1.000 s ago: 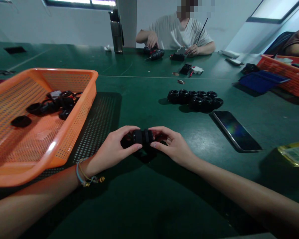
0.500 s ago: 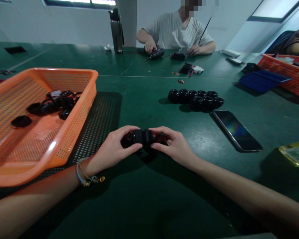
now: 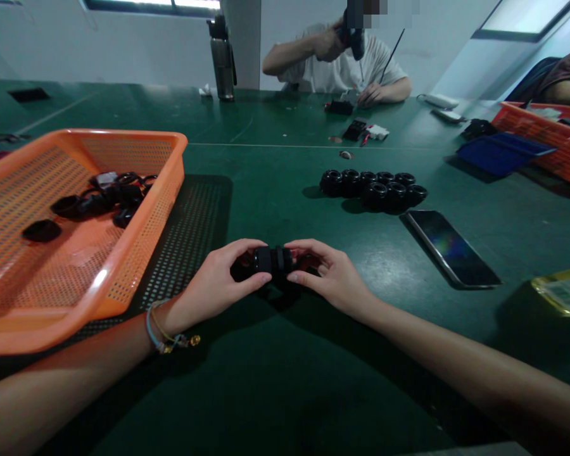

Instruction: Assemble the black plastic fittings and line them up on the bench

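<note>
Fitting (image 3: 272, 261), black and ringed, lies sideways just over the bench (image 3: 275, 373), between our left hand (image 3: 225, 272) and our right hand (image 3: 330, 272); each grips one end of it between thumb and fingers. To our left, a basket (image 3: 180, 144) carries loose black parts (image 3: 92, 202). Beyond our hands, black caps (image 3: 375, 196) stand clustered near a phone (image 3: 451, 247). At far right, a yellow-edged pack (image 3: 563, 292) bears a label with a red patch, its print too blurred for us to read.
</note>
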Demonstrator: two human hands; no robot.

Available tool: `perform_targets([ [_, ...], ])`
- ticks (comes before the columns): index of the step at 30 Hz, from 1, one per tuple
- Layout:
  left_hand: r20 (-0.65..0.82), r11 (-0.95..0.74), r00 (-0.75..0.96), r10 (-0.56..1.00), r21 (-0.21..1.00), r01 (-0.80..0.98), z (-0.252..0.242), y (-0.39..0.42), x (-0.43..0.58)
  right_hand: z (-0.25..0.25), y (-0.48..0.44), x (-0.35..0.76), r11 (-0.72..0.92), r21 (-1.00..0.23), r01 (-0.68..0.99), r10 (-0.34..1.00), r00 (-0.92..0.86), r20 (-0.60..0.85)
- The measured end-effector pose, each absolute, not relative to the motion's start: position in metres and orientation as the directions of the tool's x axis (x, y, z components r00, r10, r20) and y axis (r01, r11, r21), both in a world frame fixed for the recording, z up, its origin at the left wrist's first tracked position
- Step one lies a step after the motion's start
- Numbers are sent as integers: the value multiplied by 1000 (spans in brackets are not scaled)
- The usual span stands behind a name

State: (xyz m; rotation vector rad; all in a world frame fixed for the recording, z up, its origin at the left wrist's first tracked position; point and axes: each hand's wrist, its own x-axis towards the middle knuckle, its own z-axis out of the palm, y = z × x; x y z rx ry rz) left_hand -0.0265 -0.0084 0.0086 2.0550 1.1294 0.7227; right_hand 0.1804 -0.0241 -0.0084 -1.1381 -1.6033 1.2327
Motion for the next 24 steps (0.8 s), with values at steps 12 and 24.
perform_targets([
  [12, 148, -395, 470, 870, 780, 485, 8, -8, -26, -9, -23, 181, 122, -973, 198, 959, -275, 65],
  [24, 148, -396, 460, 875, 766, 507, 8, -8, -26, -9, -23, 182, 132, -966, 223, 957, -284, 65],
])
